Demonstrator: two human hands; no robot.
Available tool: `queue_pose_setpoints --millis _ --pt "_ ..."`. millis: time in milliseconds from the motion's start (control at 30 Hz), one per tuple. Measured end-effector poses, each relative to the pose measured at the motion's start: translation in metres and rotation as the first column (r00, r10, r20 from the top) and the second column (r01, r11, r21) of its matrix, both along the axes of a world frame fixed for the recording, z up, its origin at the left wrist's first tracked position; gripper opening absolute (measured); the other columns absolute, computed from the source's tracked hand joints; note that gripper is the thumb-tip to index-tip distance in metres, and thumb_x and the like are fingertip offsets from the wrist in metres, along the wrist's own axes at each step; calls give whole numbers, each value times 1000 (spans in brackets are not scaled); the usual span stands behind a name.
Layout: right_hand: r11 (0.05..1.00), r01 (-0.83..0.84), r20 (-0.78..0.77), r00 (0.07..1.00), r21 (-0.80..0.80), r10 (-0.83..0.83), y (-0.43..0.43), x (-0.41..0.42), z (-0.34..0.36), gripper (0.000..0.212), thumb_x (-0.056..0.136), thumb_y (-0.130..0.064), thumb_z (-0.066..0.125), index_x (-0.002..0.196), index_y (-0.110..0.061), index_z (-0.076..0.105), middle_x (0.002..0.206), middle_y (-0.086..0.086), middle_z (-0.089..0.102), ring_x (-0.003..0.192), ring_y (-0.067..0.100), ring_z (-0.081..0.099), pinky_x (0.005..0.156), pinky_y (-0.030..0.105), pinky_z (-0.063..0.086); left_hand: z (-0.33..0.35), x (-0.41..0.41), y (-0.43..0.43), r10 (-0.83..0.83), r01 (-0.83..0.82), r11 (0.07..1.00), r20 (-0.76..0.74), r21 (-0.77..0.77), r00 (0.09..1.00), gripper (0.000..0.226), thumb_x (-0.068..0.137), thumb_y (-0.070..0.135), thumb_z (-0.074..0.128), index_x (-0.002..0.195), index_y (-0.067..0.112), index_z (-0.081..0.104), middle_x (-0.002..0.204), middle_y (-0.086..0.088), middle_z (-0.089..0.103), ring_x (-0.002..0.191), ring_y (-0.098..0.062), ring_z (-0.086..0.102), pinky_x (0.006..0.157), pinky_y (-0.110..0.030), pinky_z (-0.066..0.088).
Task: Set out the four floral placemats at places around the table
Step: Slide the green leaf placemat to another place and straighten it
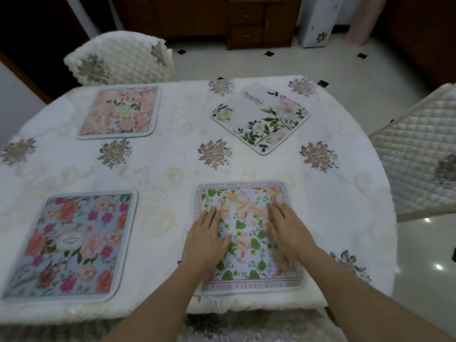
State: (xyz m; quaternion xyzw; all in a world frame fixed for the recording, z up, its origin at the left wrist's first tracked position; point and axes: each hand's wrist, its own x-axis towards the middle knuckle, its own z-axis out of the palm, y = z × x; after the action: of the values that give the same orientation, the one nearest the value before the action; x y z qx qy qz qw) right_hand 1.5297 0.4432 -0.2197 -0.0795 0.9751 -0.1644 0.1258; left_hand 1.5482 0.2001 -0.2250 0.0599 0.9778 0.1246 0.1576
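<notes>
The blue placemat (71, 245) bears red-pink roses; the white tablecloth (172, 154), grey-brown bouquets.

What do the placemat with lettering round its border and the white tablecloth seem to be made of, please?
The lettered placemat looks like soft padded fabric, matte and printed: rounded corners, a thick raised edge, no shine. The tablecloth seems matte woven cloth with embroidered flower motifs and faint raised scrolls. The exact fibre cannot be told.
</notes>
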Motion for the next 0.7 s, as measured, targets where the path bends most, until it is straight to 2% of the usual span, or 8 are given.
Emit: queue_pose_setpoints --millis 67,200,467,700 --pt "1000 22 -8 1000 19 -22 3 -2 20 52 101 -33 36 149 -13 30 150 10 37 138 26 34 113 34 30 25 -4 6 5 -5 1000 -2 11 1000 75 99 60 29 158 24 1 166 7 -3 153 -17 -1 124 -34 2" --pt "997 30 -76 997 75 -24 6 -7 64 54 99 -39 41 148 -16 35 146 7 43 134 24 40 108 37 37 70 -16 13 -12 14 1000 -124 10 992 71 96 62 32 156 27 19 165 4 18 151 -19 15 124 -40 15" --pt "996 55 -245 969 70 -37 0 -9 133 57 96 -43 47 148 -22 34 148 3 42 136 22 37 109 40 34 143 -28 18 -126 104 992 -375 -78 918 70 91 62 35 152 27 29 156 3 37 144 -20 32 118 -41 28" --pt "994 89 -347 936 68 -60 -3 5 163 58 93 -42 49 146 -23 38 147 2 43 136 22 37 109 42 32 172 -32 25 -175 146 984 -454 -98 873 71 89 63 38 151 29 31 155 4 40 142 -20 33 117 -42 28"
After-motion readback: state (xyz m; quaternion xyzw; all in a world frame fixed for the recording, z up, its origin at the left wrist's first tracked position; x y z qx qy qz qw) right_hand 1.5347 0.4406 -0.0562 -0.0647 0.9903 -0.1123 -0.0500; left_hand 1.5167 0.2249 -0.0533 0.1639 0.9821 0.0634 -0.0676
